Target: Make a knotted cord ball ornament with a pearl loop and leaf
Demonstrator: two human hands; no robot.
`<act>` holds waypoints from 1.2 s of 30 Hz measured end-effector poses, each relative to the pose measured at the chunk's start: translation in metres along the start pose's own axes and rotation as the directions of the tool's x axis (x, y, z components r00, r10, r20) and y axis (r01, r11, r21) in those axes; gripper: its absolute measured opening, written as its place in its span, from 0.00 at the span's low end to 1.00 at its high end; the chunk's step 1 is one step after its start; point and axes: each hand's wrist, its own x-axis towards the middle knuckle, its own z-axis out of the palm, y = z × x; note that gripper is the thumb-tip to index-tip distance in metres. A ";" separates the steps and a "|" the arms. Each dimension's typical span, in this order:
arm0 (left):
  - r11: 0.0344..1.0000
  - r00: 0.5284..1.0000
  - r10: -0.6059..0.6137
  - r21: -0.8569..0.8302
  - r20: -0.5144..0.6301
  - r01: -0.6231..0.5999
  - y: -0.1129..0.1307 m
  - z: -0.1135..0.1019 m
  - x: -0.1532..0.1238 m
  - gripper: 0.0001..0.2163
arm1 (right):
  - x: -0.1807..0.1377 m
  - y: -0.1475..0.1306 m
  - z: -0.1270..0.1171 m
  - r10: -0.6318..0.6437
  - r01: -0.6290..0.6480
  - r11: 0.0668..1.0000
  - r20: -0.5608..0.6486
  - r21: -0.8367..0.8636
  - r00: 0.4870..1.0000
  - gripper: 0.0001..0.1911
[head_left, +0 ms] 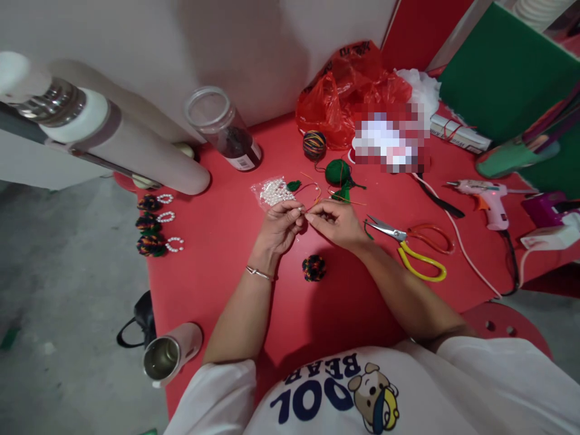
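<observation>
My left hand [281, 226] and my right hand [338, 223] meet over the red table [217, 266], fingertips pinched together. Between them runs a thin orange wire [312, 192] that loops toward the green yarn. What my left fingers pinch looks like a small white bead on the wire. A clear bag of white pearl beads [273, 192] lies just beyond my left hand. A multicoloured pompom [313, 267] sits on the table just below my hands. A bracelet circles my left wrist.
Yellow-handled scissors [414, 248] and a pink glue gun [484, 198] lie right. Green yarn ball [338, 172], multicoloured yarn ball [314, 145], red plastic bag [348, 90] and clear jar [224, 130] stand behind. Three pompoms with pearl loops [156, 222] line the left edge beside a thermos [131, 148].
</observation>
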 end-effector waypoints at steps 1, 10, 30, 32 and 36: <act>1.000 1.000 0.005 0.002 0.001 -0.005 0.000 0.000 0.000 0.20 | 0.000 0.000 0.000 0.001 -0.001 1.000 -0.005 0.003 1.000 0.11; 0.999 1.000 0.030 0.029 0.005 -0.031 0.000 0.002 -0.002 0.18 | -0.001 -0.001 0.002 0.017 -0.016 0.999 -0.021 0.030 1.000 0.08; 0.999 0.998 0.046 -0.005 0.037 -0.046 -0.002 -0.001 -0.001 0.18 | -0.001 -0.003 0.002 -0.012 0.014 0.995 -0.020 0.102 1.000 0.09; 0.999 0.999 0.044 -0.002 0.032 -0.044 -0.002 0.000 -0.001 0.18 | -0.001 -0.003 0.003 -0.005 0.007 0.994 -0.023 0.106 1.000 0.09; 0.999 0.999 0.041 -0.002 0.019 -0.041 -0.001 0.001 -0.001 0.19 | -0.001 -0.002 0.003 -0.011 0.014 0.994 -0.027 0.112 1.000 0.09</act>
